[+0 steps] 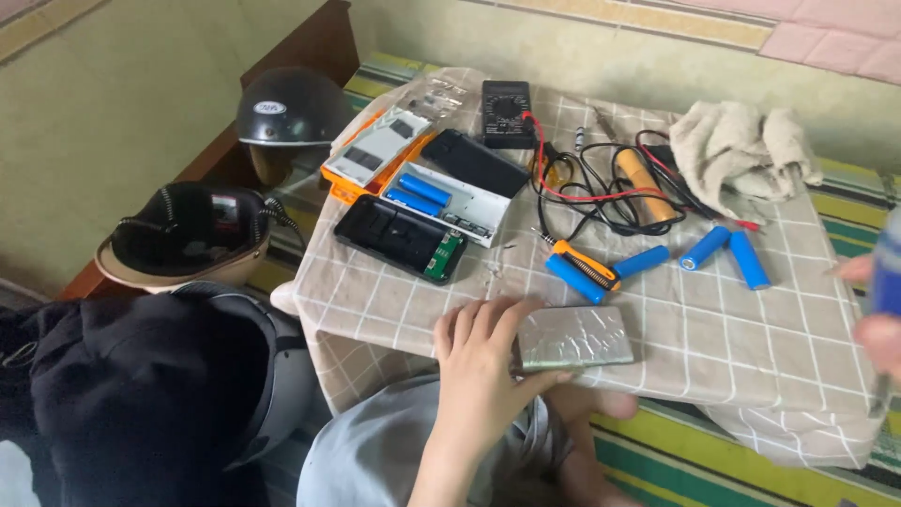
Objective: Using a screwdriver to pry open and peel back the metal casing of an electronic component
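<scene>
Head view, L hand: my left hand [483, 361] lies flat w/ fingers spread, pressing on the left end of the flat grey silvery rectangle pack [575, 337]. Not wrapped round it, just holding it down.
Head view, pack spot: it sits on the checked beige cloth [732, 347] near the table's front edge, right in front of me.
Head view, R hand: my right hand [878, 314] is at the far right edge, blurry, closed round a thin tool w/ a blue handle [888, 272]. Can't see the tip well.
Head view, near stuff: loose blue round battery cells [723, 252] lie behind the pack, apart from it. An orange-and-black small tool [584, 260] lies between them. Black open case w/ green board [401, 238] is further left.
How to do it well, I think: keep L hand flat & steady so the pack can't slide off the edge. Bring the tool in slow. Don't poke hard, the skin looks thin.
</scene>
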